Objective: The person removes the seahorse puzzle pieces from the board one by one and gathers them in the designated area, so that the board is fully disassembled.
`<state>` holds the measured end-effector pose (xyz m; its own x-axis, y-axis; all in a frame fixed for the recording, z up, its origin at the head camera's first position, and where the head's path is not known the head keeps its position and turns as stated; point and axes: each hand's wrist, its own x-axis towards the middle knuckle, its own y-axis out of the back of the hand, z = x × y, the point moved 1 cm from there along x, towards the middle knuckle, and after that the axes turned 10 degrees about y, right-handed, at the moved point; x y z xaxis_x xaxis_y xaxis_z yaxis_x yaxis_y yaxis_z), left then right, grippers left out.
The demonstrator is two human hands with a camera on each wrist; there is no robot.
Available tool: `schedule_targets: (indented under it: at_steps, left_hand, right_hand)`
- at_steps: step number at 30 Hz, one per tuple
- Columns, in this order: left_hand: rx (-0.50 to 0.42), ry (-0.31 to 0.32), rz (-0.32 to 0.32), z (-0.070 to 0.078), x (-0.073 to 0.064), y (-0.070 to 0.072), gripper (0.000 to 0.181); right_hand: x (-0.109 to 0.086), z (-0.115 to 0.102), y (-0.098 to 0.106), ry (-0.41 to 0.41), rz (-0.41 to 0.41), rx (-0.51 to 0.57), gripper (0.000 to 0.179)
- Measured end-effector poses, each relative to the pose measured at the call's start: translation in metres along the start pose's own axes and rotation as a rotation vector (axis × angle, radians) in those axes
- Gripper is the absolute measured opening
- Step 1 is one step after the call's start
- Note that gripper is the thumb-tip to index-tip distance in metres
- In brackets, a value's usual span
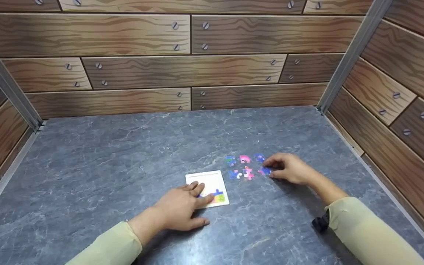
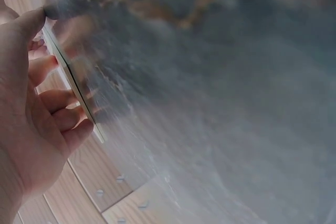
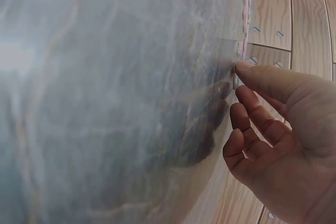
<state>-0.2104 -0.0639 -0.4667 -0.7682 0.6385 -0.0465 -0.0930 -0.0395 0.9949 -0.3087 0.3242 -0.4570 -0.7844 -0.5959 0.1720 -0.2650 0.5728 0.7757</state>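
A square white puzzle board (image 1: 212, 180) lies on the table, with a few joined coloured pieces (image 1: 219, 197) along its near edge. My left hand (image 1: 182, 206) rests across the board with its fingers spread over it; the thumb is on the table. In the left wrist view those fingers (image 2: 65, 100) touch the board's thin edge (image 2: 79, 90). My right hand (image 1: 294, 170) pinches a blue jigsaw piece (image 1: 265, 171) between thumb and index finger. Edge-on, this piece (image 3: 234, 80) shows as a thin strip in the right wrist view.
Several loose pieces lie in two short rows right of the board, among them a pink one (image 1: 244, 159), a blue-green one (image 1: 230, 160) and a pink-white one (image 1: 248, 173). Wood-patterned walls (image 1: 134, 71) with metal corner strips enclose the grey marbled table (image 1: 123, 147).
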Motion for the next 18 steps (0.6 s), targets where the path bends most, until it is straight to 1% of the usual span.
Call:
schedule_targets:
  at_steps: [3,7,12,18]
  left_hand:
    - [-0.007,0.003,0.004,0.0,0.0,0.0,0.068]
    - [-0.032,0.017,0.0,0.001,0.001,0.0,0.069]
    - [-0.085,0.039,0.004,0.0,0.0,0.001,0.068]
    - [-0.113,0.037,0.045,-0.002,0.0,0.007,0.068]
  right_hand:
    - [0.0,-0.003,0.002,-0.012,0.006,-0.013,0.032]
    - [0.0,-0.012,0.003,-0.014,0.007,-0.064,0.032]
    - [0.007,-0.03,-0.001,0.042,0.0,-0.103,0.031]
    - [0.019,-0.058,-0.012,0.117,-0.016,-0.108,0.031]
